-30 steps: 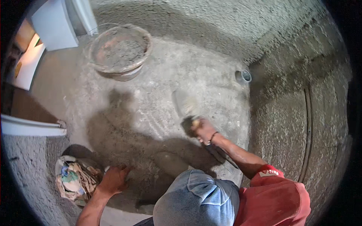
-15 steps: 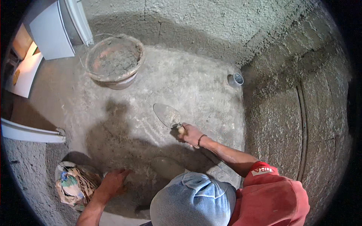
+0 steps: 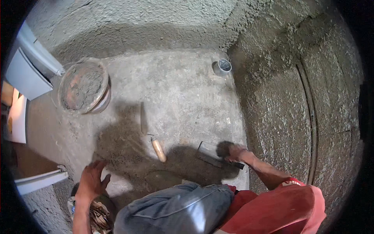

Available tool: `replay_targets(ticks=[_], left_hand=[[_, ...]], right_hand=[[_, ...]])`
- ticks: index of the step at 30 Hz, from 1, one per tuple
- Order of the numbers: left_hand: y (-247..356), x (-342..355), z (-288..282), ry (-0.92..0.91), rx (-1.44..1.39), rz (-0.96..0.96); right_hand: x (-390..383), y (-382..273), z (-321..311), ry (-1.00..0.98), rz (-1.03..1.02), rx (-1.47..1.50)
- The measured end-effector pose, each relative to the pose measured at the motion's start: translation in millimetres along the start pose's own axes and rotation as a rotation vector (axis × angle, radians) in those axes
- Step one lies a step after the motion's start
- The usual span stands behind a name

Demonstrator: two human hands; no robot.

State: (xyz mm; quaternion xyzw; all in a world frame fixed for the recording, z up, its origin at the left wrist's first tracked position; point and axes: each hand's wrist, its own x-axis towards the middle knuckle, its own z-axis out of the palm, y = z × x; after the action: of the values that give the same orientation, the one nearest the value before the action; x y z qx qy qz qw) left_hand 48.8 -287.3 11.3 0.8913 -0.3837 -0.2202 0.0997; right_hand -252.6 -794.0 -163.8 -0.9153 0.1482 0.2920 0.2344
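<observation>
My right hand (image 3: 235, 153) is blurred over the floor at the right, close to the black handle of a flat metal plastering trowel (image 3: 210, 154). Its fingers are smeared, so whether they touch that handle is unclear. A pointed trowel with a wooden handle (image 3: 158, 150) lies loose on the concrete, its thin blade seen nearly edge-on. At the lower left, my left hand (image 3: 92, 178) is open with the fingers apart and holds nothing. Below it is a crumpled paper sack (image 3: 100, 215), partly hidden by my forearm.
A round bucket (image 3: 102, 102) of grey mortar stands at the far left, next to a white panel (image 3: 27, 74). An upright pipe stub (image 3: 224, 66) is near the far right corner. Rough plastered walls rise behind and at the right, where a pipe (image 3: 309, 105) runs along a groove.
My right hand has let go of the wooden-handled trowel and moved right and nearer, to the plastering trowel. My left hand has moved left and opened above the sack. The view has shifted.
</observation>
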Motion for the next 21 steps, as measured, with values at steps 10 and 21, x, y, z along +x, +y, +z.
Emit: replay_targets(ticks=[10,21], left_hand=[[59.2,104.3,-82.1,-0.162,0.198,0.154],[12.9,141.6,-30.8,-0.354,0.255,0.262]], right_hand=[[-48.3,-32.5,-19.9,0.024,0.198,0.446],[95.0,-47.6,-54.7,0.682,0.856,0.034]])
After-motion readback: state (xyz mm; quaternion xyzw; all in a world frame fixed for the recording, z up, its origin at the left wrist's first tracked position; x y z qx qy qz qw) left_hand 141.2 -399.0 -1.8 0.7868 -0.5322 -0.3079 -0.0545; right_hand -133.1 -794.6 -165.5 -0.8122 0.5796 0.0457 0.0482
